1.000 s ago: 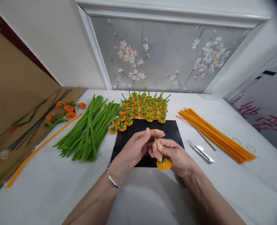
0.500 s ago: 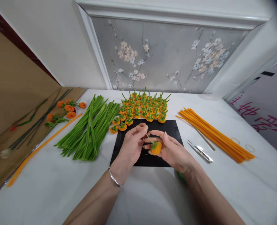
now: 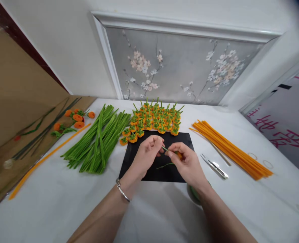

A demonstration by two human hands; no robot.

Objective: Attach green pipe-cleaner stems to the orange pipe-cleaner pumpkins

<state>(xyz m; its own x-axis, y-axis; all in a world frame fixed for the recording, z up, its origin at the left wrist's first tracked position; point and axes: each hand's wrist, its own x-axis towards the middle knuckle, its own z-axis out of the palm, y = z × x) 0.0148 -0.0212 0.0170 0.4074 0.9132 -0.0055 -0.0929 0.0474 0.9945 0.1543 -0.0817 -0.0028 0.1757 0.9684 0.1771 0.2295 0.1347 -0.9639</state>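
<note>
Above the black mat (image 3: 149,170) my left hand (image 3: 149,150) pinches the free end of a short green stem (image 3: 164,148). My right hand (image 3: 187,162) has its fingertips closed round the same stem nearer the bloom. The orange pipe-cleaner flower (image 3: 180,155) on that stem is mostly hidden behind my right fingers. A thin green strand (image 3: 164,166) lies on the mat below. Just behind the mat, several finished orange flowers (image 3: 154,118) stand head down with green stems up.
Green pipe cleaners (image 3: 96,141) lie in a pile on the left, orange ones (image 3: 230,148) on the right. Tweezers (image 3: 214,166) rest right of the mat. A round green item (image 3: 193,194) is partly under my right wrist. Orange blooms (image 3: 77,118) lie far left.
My right hand has turned over and closed its fingertips on the stem; before, its fingers were spread behind the flower. The bloom has moved right and is now mostly covered.
</note>
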